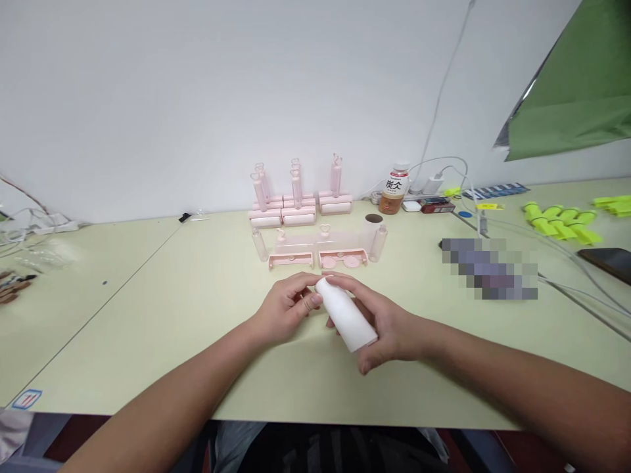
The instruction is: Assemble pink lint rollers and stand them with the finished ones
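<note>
Step in hand: roll preparation. The right hand (389,325) clamps the white roll (346,314); the left hand (286,305) pinches its far end. Likely next: steady alignment with the 2 pink frames (318,258) beyond the hands.

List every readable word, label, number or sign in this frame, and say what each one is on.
"炭仌": on the label of the drink bottle by the wall; the smaller print under it is too small to read.
Red marks on the blue-edged sticker at the table's near left corner: too blurred to read.
Print on the dark strip by the wall: illegible.
The white roll in both hands: no text.
</note>
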`<state>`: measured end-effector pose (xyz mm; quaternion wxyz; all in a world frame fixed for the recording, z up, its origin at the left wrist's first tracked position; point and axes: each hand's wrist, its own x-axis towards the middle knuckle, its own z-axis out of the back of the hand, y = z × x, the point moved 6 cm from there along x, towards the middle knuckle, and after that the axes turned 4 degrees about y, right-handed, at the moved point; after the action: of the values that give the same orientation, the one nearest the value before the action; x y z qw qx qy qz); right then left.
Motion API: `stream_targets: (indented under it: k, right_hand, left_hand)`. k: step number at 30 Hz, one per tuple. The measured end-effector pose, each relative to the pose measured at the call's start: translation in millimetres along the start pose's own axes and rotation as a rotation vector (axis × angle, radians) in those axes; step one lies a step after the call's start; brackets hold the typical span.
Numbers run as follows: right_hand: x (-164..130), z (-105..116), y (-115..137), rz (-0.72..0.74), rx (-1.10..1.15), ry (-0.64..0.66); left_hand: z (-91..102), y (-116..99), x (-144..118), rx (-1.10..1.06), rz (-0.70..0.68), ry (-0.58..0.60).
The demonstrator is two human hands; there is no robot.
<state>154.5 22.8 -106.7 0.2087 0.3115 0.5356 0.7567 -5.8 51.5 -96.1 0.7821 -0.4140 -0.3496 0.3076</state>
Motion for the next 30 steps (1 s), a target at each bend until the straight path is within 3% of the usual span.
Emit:
stream_targets:
  k: [4,8,13,19,23,26,30]
  right_hand:
    - [0.8,2.7,14.1,0.193,-0.518,-0.030]
    - [2.4,-1.6,19.2,0.257,-0.656,0.009]
    - [-0.2,-8.8,19.1,0.272,-0.567,0.069]
    - [0.9,-4.0,16.8,0.248,-0.525,0.045]
    - [2.6,-0.9,12.4,0.138,-0.428,0.027]
    - [3.8,3.1,3.3,-0.024,-0.235,-0.034]
    - [5.2,1.9,-12.5,-0.190,0.321,-0.087]
  left_hand:
    - [12.3,-10.1,0.4,0.321,-0.121,-0.157]
    - [30.0,-0.4,7.0,0.756,-0.110,-0.159]
    - [38.7,25.1,12.9,0.989,0.114,0.000]
    - [29.3,27.7,15.1,1.090,0.178,0.139]
    - [29.6,25.1,17.6,1.106,0.214,0.147]
    - [31.6,17.6,18.5,1.125,0.250,0.086]
    - [33.0,9.7,15.8,1.157,0.369,0.065]
